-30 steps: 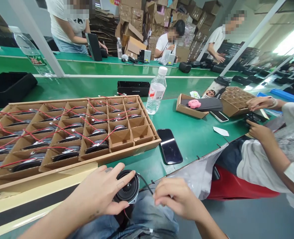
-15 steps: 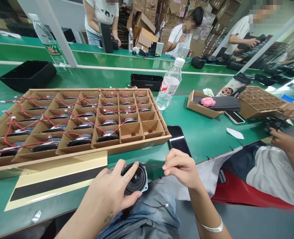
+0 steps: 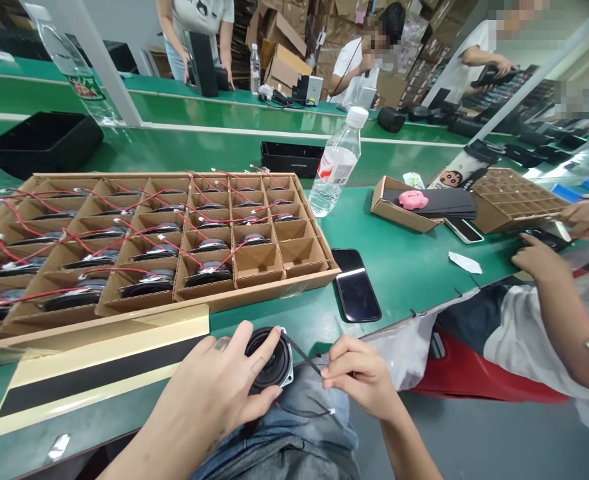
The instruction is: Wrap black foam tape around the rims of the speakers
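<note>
My left hand (image 3: 214, 387) grips a round speaker driver (image 3: 269, 360) by its rim, with the black magnet side partly covered by my fingers. A thin black wire (image 3: 304, 357) runs from the driver to my right hand (image 3: 354, 377), whose thumb and fingertips pinch it. Both hands are held just over my denim-covered lap (image 3: 284, 427), close to the table's front edge. A cardboard divider tray (image 3: 139, 310) of speaker drivers with red wires lies beyond my left hand.
A black smartphone (image 3: 354, 285) and a water bottle (image 3: 333, 163) stand on the green workbench (image 3: 399, 267). Further right, a co-worker's hands (image 3: 539, 260) work near a cardboard divider (image 3: 514, 210). A black box (image 3: 292, 159) sits across the far belt. A plastic bag (image 3: 404, 350) hangs off the edge.
My right hand has dropped lower and now pinches the black wire nearer the driver. The driver has turned slightly in my left hand. My view has swung, and the co-worker's hands have shifted.
</note>
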